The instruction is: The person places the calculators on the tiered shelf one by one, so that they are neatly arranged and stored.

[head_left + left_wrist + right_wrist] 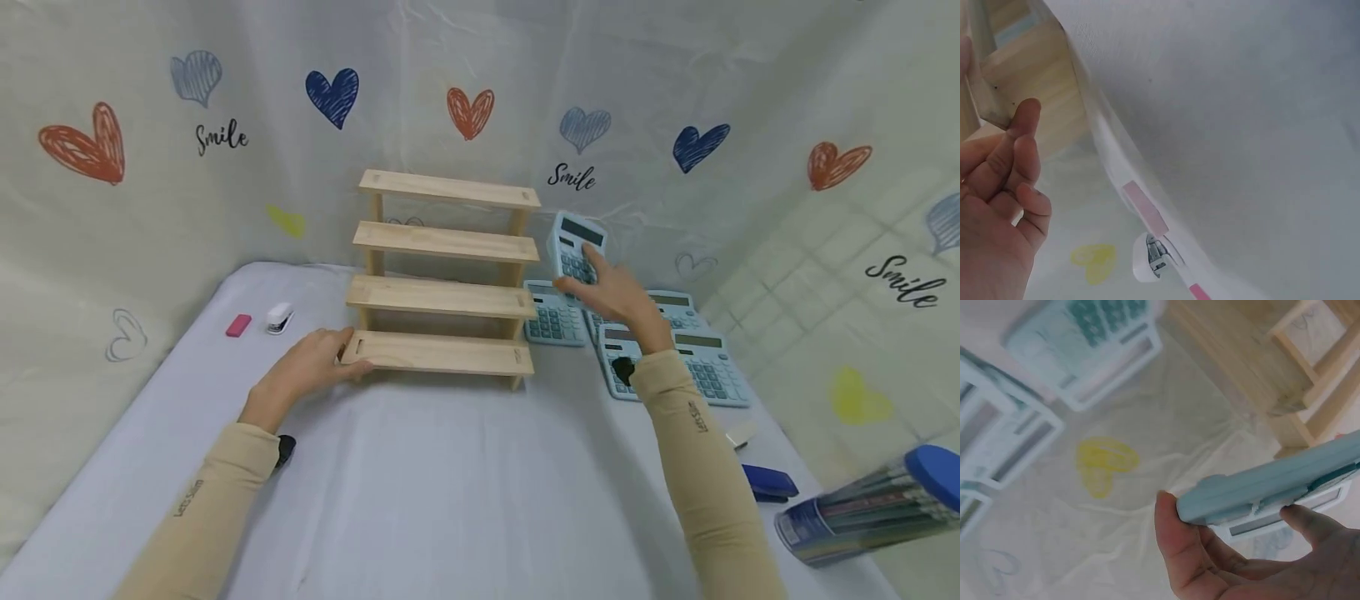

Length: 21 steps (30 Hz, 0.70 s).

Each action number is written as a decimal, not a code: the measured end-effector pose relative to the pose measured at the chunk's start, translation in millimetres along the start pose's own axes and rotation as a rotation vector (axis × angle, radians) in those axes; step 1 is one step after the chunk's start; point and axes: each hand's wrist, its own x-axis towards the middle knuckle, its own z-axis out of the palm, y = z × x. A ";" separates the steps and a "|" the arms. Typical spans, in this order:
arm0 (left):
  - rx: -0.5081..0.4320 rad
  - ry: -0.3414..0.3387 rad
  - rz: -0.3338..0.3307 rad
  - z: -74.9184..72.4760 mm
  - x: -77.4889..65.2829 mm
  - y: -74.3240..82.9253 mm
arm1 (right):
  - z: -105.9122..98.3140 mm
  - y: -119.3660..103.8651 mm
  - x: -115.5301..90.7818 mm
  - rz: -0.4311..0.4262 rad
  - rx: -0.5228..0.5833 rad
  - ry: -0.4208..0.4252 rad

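A light wooden rack with stepped shelves (442, 302) stands near the back of the table. At the left end of its lowest board, my left hand (307, 367) holds on, thumb along the front edge; in the left wrist view the fingers (1025, 119) are curled at the board's corner. My right hand (618, 292) grips a light blue calculator (567, 240) in the air beside the rack's right side, its display end up. Seen from the right wrist, this calculator (1254, 478) is almost edge-on between thumb and fingers.
Several more blue calculators (555, 321) lie to the right of the rack, some overlapping. On the left are a white stapler (278, 317) and a pink eraser (238, 325). A blue stapler (770, 482) and a pencil tub (862, 512) stand at the right edge.
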 end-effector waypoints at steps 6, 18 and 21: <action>0.015 -0.002 -0.008 0.0 0.5 -2.1 | -29.9 -46.8 54.3 -0.029 -0.098 0.116; 0.037 -0.031 -0.033 -1.7 2.3 0.5 | -34.2 -99.0 105.5 -0.059 -0.269 0.124; 0.040 -0.029 -0.035 -2.0 1.9 -0.3 | -27.3 -108.8 108.6 -0.089 -0.258 0.123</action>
